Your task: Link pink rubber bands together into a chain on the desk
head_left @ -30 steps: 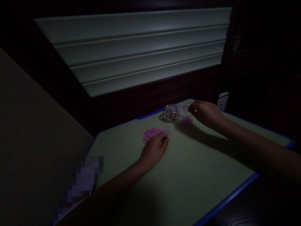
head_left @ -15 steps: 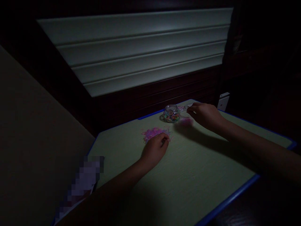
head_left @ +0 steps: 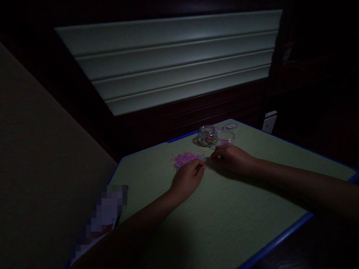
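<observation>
A pile of pink and purple thin little bands (head_left: pixel 185 158) lies loose on the pale green tabletop (head_left: pixel 224 209). My left hand (head_left: pixel 189 177) rests at the pile's near right edge, thumb and fingertips pinched together. Just right of it, my right hand (head_left: pixel 231 158) hovers low with its fingers also pinched. Whatever either pinch holds is too small to make out. Behind my right hand stands an open clear jar (head_left: pixel 226 136) with pink bits at its bottom, partly hidden by the hand. Beside it is another clear jar (head_left: pixel 206 136) holding multicoloured rings.
A clear round lid (head_left: pixel 230 127) lies near the table's far corner, with some pink bits (head_left: pixel 218 129) beside it. Blue edging (head_left: pixel 280 237) borders the table. At the left edge lies a blurred-out item (head_left: pixel 109 209). A white box (head_left: pixel 269 122) stands beyond the table.
My right hand has come from above the pink jar down and left, close to my left hand. My left hand stays by the pile. The view has shifted slightly.
</observation>
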A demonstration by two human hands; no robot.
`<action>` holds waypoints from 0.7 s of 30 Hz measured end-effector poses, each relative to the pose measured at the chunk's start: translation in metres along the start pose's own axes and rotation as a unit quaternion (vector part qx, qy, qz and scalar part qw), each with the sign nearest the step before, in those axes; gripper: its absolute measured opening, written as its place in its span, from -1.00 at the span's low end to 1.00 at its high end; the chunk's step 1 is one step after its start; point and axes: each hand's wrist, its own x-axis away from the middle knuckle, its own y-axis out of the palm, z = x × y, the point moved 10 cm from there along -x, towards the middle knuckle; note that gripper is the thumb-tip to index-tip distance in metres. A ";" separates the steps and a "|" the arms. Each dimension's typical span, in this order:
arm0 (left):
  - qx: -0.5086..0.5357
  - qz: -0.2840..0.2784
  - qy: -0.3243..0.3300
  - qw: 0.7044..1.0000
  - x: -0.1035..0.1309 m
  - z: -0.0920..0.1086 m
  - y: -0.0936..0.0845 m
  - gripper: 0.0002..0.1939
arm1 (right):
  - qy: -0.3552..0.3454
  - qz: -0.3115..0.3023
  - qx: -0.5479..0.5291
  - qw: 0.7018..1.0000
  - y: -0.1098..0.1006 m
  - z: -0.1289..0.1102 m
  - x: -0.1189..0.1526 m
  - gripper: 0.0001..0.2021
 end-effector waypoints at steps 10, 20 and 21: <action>-0.007 -0.002 0.000 1.000 0.000 0.001 -0.001 -0.86 | 0.017 -0.034 -0.027 0.999 0.019 0.004 -0.001 -0.75; -0.012 -0.004 -0.002 1.000 -0.001 0.001 0.000 -0.87 | 0.016 -0.036 -0.018 0.999 0.023 0.006 -0.003 -0.75; -0.012 -0.005 -0.003 1.000 -0.001 0.001 0.000 -0.86 | 0.016 -0.037 -0.019 0.999 0.024 0.006 -0.003 -0.75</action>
